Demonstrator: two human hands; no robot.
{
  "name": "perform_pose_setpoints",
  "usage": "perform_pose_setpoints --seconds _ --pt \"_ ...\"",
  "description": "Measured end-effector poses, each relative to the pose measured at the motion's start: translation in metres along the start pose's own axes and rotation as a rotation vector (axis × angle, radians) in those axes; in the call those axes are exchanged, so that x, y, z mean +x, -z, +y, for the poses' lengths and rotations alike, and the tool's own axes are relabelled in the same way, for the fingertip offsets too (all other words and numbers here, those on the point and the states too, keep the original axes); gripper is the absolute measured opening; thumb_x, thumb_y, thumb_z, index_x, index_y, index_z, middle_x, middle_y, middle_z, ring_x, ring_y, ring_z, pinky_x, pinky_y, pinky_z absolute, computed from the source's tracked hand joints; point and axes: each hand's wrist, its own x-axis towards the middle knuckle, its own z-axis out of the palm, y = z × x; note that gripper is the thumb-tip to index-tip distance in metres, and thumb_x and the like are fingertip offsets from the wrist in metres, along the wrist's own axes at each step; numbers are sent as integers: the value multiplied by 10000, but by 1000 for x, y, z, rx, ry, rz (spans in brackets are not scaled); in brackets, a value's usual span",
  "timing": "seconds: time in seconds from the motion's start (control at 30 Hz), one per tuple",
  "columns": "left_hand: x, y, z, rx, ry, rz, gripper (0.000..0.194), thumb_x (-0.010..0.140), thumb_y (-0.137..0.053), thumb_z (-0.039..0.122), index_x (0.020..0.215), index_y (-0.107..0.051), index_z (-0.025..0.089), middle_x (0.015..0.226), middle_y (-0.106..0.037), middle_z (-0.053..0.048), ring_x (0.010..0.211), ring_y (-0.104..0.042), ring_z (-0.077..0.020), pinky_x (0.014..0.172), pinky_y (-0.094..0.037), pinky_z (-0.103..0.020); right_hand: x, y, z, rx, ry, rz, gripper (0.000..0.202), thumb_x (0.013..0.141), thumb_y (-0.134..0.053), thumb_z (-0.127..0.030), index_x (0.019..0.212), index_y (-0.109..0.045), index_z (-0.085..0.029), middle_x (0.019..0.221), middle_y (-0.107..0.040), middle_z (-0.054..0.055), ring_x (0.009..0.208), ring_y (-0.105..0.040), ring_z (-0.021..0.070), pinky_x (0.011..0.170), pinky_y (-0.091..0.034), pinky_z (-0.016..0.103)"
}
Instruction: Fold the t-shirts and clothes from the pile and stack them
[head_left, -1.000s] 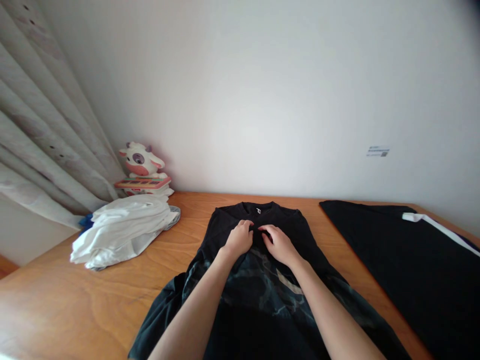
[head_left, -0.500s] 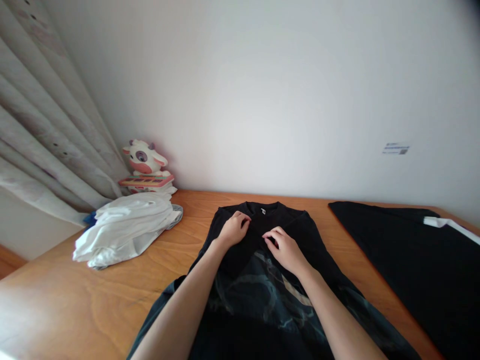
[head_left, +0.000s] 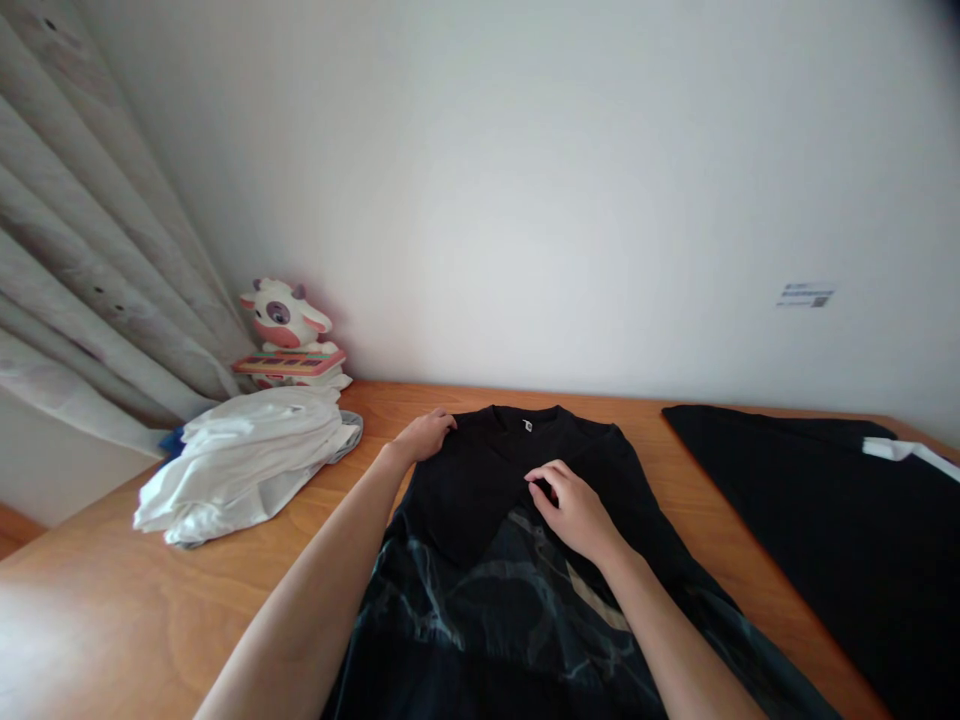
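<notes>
A black long shirt (head_left: 480, 500) with a dark blue-grey pattern lies spread on the wooden table, its collar toward the wall. At the shirt's left shoulder, my left hand (head_left: 424, 436) has its fingers bent over the edge of the cloth. My right hand (head_left: 574, 505) rests on the chest just below the collar, thumb and forefinger drawn together on the fabric. How much cloth sits between the fingertips is hard to see.
On the left of the table (head_left: 187, 620) lies a crumpled white garment (head_left: 247, 455), in front of a toy cow with a keyboard (head_left: 289, 325). Another black garment (head_left: 795, 510) with a white strip is spread at the right. A curtain (head_left: 90, 250) hangs at far left.
My left hand has moved left from the area beside the collar to the shirt's shoulder edge. My right hand has stayed on the chest. The view has shifted slightly.
</notes>
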Motion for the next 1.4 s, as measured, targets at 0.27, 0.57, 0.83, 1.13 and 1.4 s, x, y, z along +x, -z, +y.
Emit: perform_pose_setpoints --seconds 0.27,0.57,0.83,1.13,1.4 --pt "-16 8 29 98 95 74 413 904 -473 94 1290 -614 140 1344 -555 -187 1242 -552 -323 1054 -455 -447 1 -2 3 3 9 8 229 976 -482 -307 1056 -689 -250 1056 -658 53 887 -665 198 815 -529 336" --pt "-107 6 157 186 -114 -56 296 890 -567 425 1052 -615 182 1076 -633 -124 977 -648 -309 823 -563 -422 0 -7 8 2 -26 15 224 977 -499 -337 958 -695 -232 1032 -657 51 840 -663 181 798 -522 313" --pt "-143 19 159 197 -65 -216 459 762 -548 169 1214 -580 98 1104 -664 -184 925 -703 -336 791 -578 -432 34 0 12 -63 -210 139 231 958 -495 -295 924 -708 -214 989 -681 81 861 -677 206 817 -518 331" --pt "-153 31 142 -49 -189 -206 396 745 -597 172 1135 -658 195 1023 -713 -81 931 -697 -266 874 -546 -357 -11 29 -12 -52 -14 45 270 967 -529 -338 1177 -651 -220 1238 -644 94 1053 -670 209 971 -519 361" --pt "-85 -14 162 -306 5 -25 331 904 -607 307 1207 -651 179 1170 -698 -102 1007 -694 -232 889 -531 -307 -111 99 -3 -362 140 -41 340 872 -572 -236 1193 -668 -294 1245 -650 68 1104 -662 240 973 -539 400"
